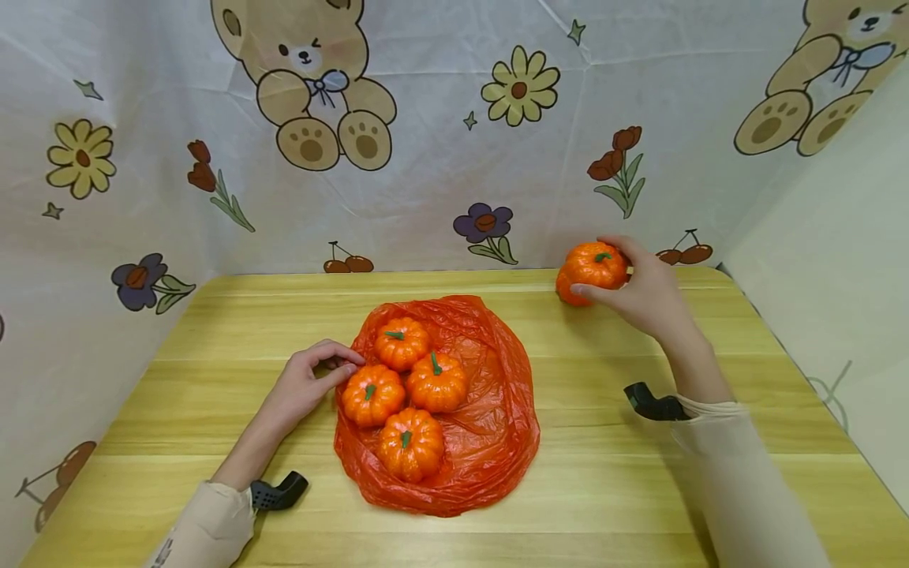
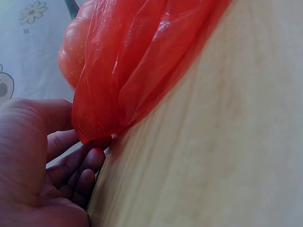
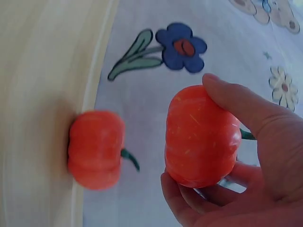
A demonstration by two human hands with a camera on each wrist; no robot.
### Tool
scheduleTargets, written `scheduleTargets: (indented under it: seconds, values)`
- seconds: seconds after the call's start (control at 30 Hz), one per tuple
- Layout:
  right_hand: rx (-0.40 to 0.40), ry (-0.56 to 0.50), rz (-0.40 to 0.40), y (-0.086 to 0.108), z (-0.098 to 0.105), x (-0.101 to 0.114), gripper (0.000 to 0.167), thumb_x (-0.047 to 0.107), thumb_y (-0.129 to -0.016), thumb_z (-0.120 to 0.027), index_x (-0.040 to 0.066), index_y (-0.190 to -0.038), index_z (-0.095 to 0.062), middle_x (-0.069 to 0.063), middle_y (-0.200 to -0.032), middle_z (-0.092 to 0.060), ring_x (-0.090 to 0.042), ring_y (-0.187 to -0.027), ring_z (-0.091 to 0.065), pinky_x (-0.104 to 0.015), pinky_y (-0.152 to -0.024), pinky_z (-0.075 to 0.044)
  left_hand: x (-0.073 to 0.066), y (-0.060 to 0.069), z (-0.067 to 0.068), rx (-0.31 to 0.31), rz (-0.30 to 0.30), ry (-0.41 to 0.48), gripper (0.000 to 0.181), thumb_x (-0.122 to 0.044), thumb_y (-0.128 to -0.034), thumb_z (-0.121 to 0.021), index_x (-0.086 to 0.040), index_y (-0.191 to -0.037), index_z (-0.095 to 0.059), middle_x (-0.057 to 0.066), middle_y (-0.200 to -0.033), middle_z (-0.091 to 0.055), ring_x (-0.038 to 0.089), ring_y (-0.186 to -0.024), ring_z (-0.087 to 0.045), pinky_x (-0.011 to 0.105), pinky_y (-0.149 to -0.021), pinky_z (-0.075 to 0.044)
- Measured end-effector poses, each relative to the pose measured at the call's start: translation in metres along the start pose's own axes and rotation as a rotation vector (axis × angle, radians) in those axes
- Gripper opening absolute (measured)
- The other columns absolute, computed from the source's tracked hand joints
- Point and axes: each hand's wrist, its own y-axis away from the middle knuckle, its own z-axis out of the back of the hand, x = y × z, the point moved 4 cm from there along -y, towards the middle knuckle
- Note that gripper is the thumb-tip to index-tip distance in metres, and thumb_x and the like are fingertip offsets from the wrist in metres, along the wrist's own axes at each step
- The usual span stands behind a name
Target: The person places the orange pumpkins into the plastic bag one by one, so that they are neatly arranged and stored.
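A red plastic bag (image 1: 493, 430) lies spread open on the table, with several small orange toy pumpkins (image 1: 438, 384) with green stems inside it. At its left edge, my left hand (image 1: 305, 383) pinches the bag's rim between thumb and fingers, beside the nearest pumpkins. Up at the back right, my right hand (image 1: 648, 290) grips another toy pumpkin (image 3: 201, 139), raised off the table, thumb on one side and fingers on the other. Another pumpkin (image 3: 97, 150) sits on the table near its back edge, mostly hidden behind the held one in the head view.
The wooden table (image 1: 582, 489) meets a white cloth backdrop (image 1: 426, 181) printed with bears and flowers at its back edge. A pale cloth wall (image 1: 838, 292) stands along the right side. Black wrist mounts (image 1: 279, 493) stick out from both sleeves.
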Motion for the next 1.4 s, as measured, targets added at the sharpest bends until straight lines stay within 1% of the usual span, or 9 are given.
scheduleTargets:
  seconds: [0.13, 0.23, 0.43, 0.53, 0.77, 0.9, 1.03, 1.23, 1.4]
  values:
    - [0.028, -0.016, 0.086, 0.0, -0.017, 0.02, 0.081, 0.035, -0.085, -0.09, 0.009, -0.151, -0.052, -0.021, -0.143, -0.059, -0.042, -0.125, -0.058, -0.062, -0.106, -0.048, 0.001, 0.001, 0.001, -0.001, 0.005, -0.002, 0.013, -0.022, -0.1027, -0.071, -0.017, -0.111, -0.079, 0.003, -0.113, -0.074, 0.015, -0.097, -0.062, 0.021, -0.085, -0.048]
    - [0.051, -0.033, 0.129, 0.001, -0.028, 0.033, 0.079, 0.032, -0.084, -0.091, 0.008, -0.149, -0.053, -0.019, -0.141, -0.061, -0.04, -0.123, -0.059, -0.06, -0.105, -0.05, 0.001, 0.001, 0.001, -0.001, 0.007, -0.001, 0.013, -0.022, -0.1028, -0.071, -0.017, -0.111, -0.079, 0.002, -0.113, -0.074, 0.015, -0.097, -0.062, 0.021, -0.085, -0.048]
    - [0.119, -0.048, 0.179, 0.0, -0.052, 0.054, 0.08, 0.028, -0.082, -0.093, 0.008, -0.149, -0.054, -0.016, -0.139, -0.062, -0.036, -0.121, -0.061, -0.057, -0.101, -0.054, 0.0, 0.0, 0.0, -0.001, -0.003, 0.007, 0.013, -0.02, -0.1026, -0.071, -0.016, -0.112, -0.079, 0.004, -0.113, -0.074, 0.015, -0.097, -0.062, 0.021, -0.085, -0.048]
    - [0.165, -0.044, 0.209, 0.001, -0.065, 0.066, 0.084, 0.029, -0.08, -0.095, 0.01, -0.15, -0.054, -0.013, -0.141, -0.062, -0.034, -0.121, -0.063, -0.054, -0.1, -0.056, 0.0, 0.0, 0.0, -0.001, 0.0, 0.007, 0.013, -0.02, -0.1026, -0.071, -0.016, -0.111, -0.079, 0.004, -0.113, -0.074, 0.016, -0.097, -0.062, 0.021, -0.085, -0.048]
    - [0.273, -0.082, 0.277, 0.003, -0.093, 0.087, 0.087, 0.029, -0.078, -0.096, 0.014, -0.152, -0.053, -0.009, -0.146, -0.06, -0.03, -0.125, -0.063, -0.05, -0.105, -0.054, -0.001, 0.0, 0.0, 0.004, 0.017, 0.002, 0.013, -0.022, -0.1028, -0.071, -0.017, -0.111, -0.079, 0.002, -0.114, -0.074, 0.017, -0.097, -0.062, 0.021, -0.085, -0.048]
    - [0.304, -0.086, 0.297, 0.004, -0.105, 0.092, 0.085, 0.028, -0.079, -0.095, 0.013, -0.152, -0.053, -0.009, -0.147, -0.06, -0.029, -0.127, -0.063, -0.049, -0.107, -0.053, 0.0, 0.0, 0.0, 0.002, 0.015, 0.004, 0.013, -0.022, -0.1027, -0.071, -0.017, -0.111, -0.079, 0.003, -0.114, -0.074, 0.017, -0.097, -0.061, 0.021, -0.085, -0.048]
    - [0.332, -0.083, 0.303, 0.005, -0.115, 0.093, 0.084, 0.028, -0.079, -0.095, 0.012, -0.151, -0.054, -0.009, -0.147, -0.06, -0.029, -0.127, -0.062, -0.048, -0.108, -0.052, 0.0, 0.0, 0.0, 0.001, 0.01, 0.005, 0.013, -0.021, -0.1026, -0.071, -0.017, -0.111, -0.079, 0.003, -0.113, -0.074, 0.016, -0.097, -0.062, 0.021, -0.085, -0.047]
    - [0.345, -0.09, 0.311, 0.006, -0.13, 0.09, 0.085, 0.032, -0.08, -0.094, 0.01, -0.151, -0.054, -0.009, -0.144, -0.062, -0.028, -0.125, -0.063, -0.047, -0.106, -0.053, 0.0, 0.0, 0.0, -0.002, 0.014, 0.003, 0.012, -0.021, -0.1025, -0.071, -0.017, -0.111, -0.079, 0.003, -0.113, -0.074, 0.017, -0.097, -0.061, 0.021, -0.085, -0.047]
    - [0.357, -0.082, 0.301, 0.006, -0.138, 0.086, 0.083, 0.037, -0.082, -0.093, 0.011, -0.151, -0.054, -0.009, -0.143, -0.062, -0.027, -0.122, -0.064, -0.047, -0.103, -0.055, 0.0, 0.0, 0.0, 0.0, 0.015, 0.002, 0.012, -0.022, -0.1025, -0.072, -0.017, -0.111, -0.079, 0.002, -0.113, -0.074, 0.017, -0.097, -0.061, 0.022, -0.086, -0.047]
